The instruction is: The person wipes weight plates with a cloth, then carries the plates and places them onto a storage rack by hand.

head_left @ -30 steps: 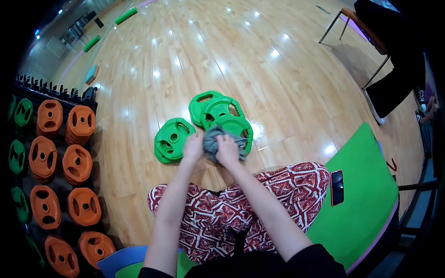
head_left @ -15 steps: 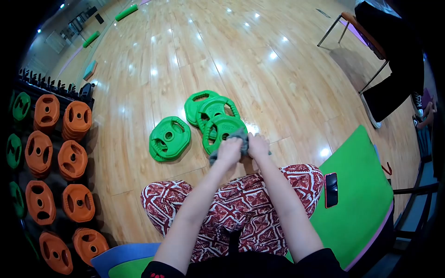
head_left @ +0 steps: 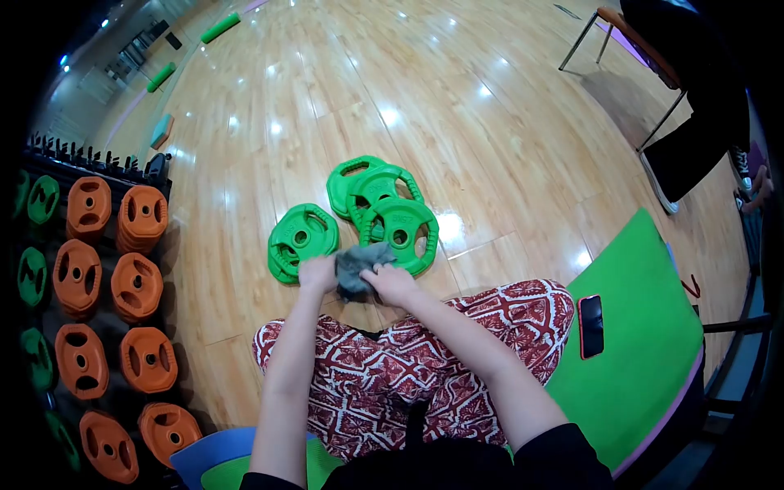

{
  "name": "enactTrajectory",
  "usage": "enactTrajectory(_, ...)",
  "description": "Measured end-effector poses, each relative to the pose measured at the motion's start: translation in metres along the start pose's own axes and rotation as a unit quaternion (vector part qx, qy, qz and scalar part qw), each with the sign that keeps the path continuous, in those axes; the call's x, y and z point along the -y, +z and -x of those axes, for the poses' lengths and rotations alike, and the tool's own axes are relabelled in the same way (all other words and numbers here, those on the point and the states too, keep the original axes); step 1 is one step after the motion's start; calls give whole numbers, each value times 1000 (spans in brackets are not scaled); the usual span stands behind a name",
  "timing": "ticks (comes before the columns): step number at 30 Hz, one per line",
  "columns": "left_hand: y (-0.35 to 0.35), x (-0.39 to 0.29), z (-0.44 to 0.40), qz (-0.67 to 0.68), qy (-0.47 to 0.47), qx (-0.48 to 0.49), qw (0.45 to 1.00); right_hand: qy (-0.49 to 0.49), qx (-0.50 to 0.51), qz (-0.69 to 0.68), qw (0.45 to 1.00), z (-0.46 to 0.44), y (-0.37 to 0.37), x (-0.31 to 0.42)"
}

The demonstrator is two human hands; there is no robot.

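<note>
A crumpled grey cloth hangs between my two hands, above the floor in front of my crossed legs. My left hand is closed at the cloth's left side, near the lower edge of the left green weight plates. At the cloth's right side, my right hand pinches it between thumb and fingers. Just beyond lie several overlapping green plates, the nearest lying on top of the others. Part of its lower left edge is close to the cloth.
Orange plates fill a rack at the left. A phone lies on a green mat at my right. A person in black trousers sits on a chair at the upper right.
Both hands have moved left with the cloth, away from the nearest plate of the right group, which now shows more fully. The view has shifted slightly.
</note>
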State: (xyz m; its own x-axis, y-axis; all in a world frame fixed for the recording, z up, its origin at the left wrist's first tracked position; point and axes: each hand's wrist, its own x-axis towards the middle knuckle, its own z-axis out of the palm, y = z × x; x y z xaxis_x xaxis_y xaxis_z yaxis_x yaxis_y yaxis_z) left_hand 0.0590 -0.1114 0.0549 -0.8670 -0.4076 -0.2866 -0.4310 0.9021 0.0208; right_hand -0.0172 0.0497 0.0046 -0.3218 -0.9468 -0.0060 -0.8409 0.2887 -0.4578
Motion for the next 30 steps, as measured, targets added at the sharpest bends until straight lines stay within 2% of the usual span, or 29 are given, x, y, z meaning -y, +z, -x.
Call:
enactTrajectory(1,8,4,0,0,-1,-1,1000,6,21,18,1000,0,6,-2)
enactTrajectory(3,33,8,-8,15,15,130,991,13,44,35,998,2,9,-10)
enactTrajectory(4,36,-6,-9,23,34,105,994,20,83,50,995,6,0,-18)
enactTrajectory(5,38,-22,-13,8,35,131,991,28,121,66,990,9,-10,-25)
enactTrajectory(8,25,-70,-15,17,62,169,984,66,143,114,981,18,-33,-45)
enactTrajectory(10,31,-91,-17,60,127,156,978,76,150,126,978,20,-44,-66)
enactTrajectory(12,46,-115,-21,124,124,81,981,153,176,136,963,25,-59,-85)
enactTrajectory(13,51,-128,-25,152,137,47,978,153,175,136,963,30,-61,-95)
enactTrajectory(15,55,-155,-32,204,151,-17,967,245,81,176,950,30,-69,-116)
enactTrajectory(16,55,-168,-38,228,155,-45,960,244,76,182,950,26,-72,-121)
enactTrajectory(18,48,-189,-51,236,156,-103,954,324,-122,151,926,28,-73,-128)
enactTrajectory(19,40,-194,-60,232,140,-135,953,325,-162,131,922,26,-84,-124)
enactTrajectory(20,30,-197,-70,227,122,-165,952,327,-160,134,922,24,-93,-120)
enactTrajectory(22,13,-190,-85,198,138,-235,942,331,-238,97,908,18,-102,-115)
enactTrajectory(24,5,-174,-87,159,153,-278,935,332,-240,54,911,18,-94,-117)
enactTrajectory(26,19,-156,-82,109,168,-145,969,398,-77,-33,913,21,-83,-112)
enactTrajectory(27,25,-155,-73,108,167,-147,969,410,-2,-40,911,22,-73,-116)
enactTrajectory(29,40,-154,-50,65,152,-66,984,413,20,-47,909,24,-65,-108)
enactTrajectory(30,45,-156,-40,62,158,-72,983,419,43,-56,905,25,-63,-105)
